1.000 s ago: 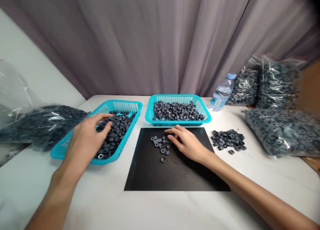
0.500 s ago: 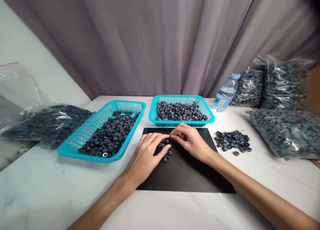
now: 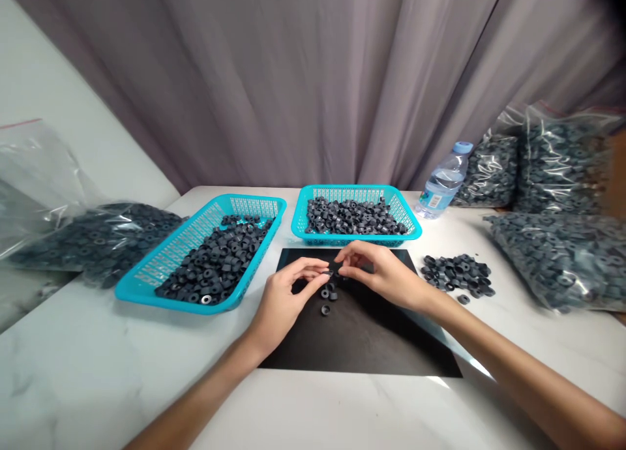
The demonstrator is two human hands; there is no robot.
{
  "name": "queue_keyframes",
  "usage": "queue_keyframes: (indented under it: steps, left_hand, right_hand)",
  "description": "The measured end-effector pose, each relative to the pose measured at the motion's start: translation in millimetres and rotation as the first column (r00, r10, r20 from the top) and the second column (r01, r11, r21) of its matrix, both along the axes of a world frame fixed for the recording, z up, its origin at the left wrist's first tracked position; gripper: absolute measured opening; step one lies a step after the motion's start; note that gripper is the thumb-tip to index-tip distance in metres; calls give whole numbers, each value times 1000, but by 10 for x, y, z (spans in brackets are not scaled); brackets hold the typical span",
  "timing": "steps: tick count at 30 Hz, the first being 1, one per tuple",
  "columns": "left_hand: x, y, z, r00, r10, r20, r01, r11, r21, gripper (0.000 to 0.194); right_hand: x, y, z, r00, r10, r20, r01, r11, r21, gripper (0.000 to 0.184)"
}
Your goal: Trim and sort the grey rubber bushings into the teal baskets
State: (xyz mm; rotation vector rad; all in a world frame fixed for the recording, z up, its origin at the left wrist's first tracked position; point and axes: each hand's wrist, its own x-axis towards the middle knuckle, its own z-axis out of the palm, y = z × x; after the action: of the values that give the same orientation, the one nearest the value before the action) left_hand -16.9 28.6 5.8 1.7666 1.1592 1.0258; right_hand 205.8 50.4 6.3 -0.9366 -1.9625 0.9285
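Over the black mat (image 3: 362,345), my left hand (image 3: 288,293) pinches a small dark ring-shaped piece (image 3: 329,273) between thumb and fingertips. My right hand (image 3: 379,274) faces it a short gap away, thumb and index finger drawn together; whatever lies between them is too small and hidden to make out. Below the fingertips, several loose dark grey rings (image 3: 325,311) rest on the mat, some partly covered by my hands.
A turquoise basket (image 3: 147,300) of dark rings stands left, and another basket (image 3: 357,240) behind the mat. To the right are a loose ring pile (image 3: 457,274), a water bottle (image 3: 443,182) and filled plastic bags (image 3: 562,261). Another bag (image 3: 112,235) lies far left.
My left hand's fingers have drawn in from over the rings to a pinch, uncovering some rings on the mat. The fingertips of both hands have moved slightly apart.
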Motion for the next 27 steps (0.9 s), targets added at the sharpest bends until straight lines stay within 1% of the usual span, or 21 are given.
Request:
queue_keyframes:
  steps: [3, 5, 8, 10, 14, 17, 21, 24, 27]
  left_hand:
    - [1, 7, -25, 998, -6, -56, 8, 1000, 26, 18]
    - [6, 2, -35, 998, -16, -64, 18, 999, 38, 17]
    - [12, -11, -38, 998, -24, -55, 27, 998, 48, 17]
    - [17, -16, -36, 998, -36, -46, 39, 998, 49, 16]
    - [38, -17, -20, 999, -54, -6, 54, 998, 24, 17]
    - [56, -27, 4, 998, -55, 25, 56, 998, -17, 18]
    - [64, -45, 13, 997, -49, 63, 53, 996, -74, 20]
    - [63, -46, -6, 994, -39, 98, 49, 994, -93, 21]
    - [65, -39, -10, 987, -44, 156, 63, 991, -121, 25]
  right_hand:
    - [114, 66, -45, 993, -20, 117, 21, 1000, -8, 9]
    - [177, 90, -43, 985, -7, 172, 6, 1000, 8, 8]
    - [236, 103, -14, 977, 36, 212, -43, 999, 30, 10]
    - [256, 106, 4, 974, 44, 221, -53, 998, 36, 13]
    - [261, 101, 14, 976, 25, 216, -31, 999, 21, 12]
    - [246, 89, 11, 981, -1, 193, 4, 1000, -17, 11]
    - [225, 70, 14, 988, 7, 154, 2, 998, -57, 15]
    - [211, 48, 57, 989, -4, 149, 16, 997, -77, 20]
    - [189, 5, 148, 998, -8, 61, 19, 984, -176, 26]
